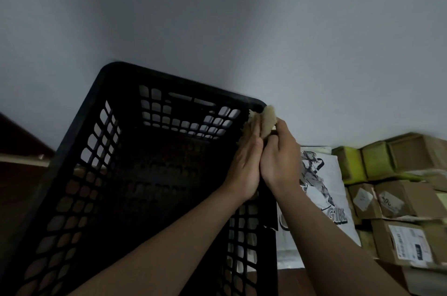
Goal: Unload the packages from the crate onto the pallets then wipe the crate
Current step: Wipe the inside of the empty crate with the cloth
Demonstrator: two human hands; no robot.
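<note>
At the far right corner of the black plastic lattice crate (pixel 79 199), a fuzzy beige cloth (pixel 267 119) covers the rim. The left hand (pixel 244 166) presses it with flat, straight fingers from inside; the right hand (pixel 278 159) grips it with curled fingers outside. Cardboard packages (pixel 399 199) lie right.

A black lattice crate (pixel 183 82) stands tilted against a grey wall, with nothing visible inside it. At its far right corner the left hand (pixel 244 165), fingers straight, presses a beige cloth (pixel 265 120) to the inside of the wall, while the right hand (pixel 278 158) grips the cloth from outside. A white printed bag (pixel 321 189) and cardboard boxes (pixel 396 199) lie to the right.
</note>
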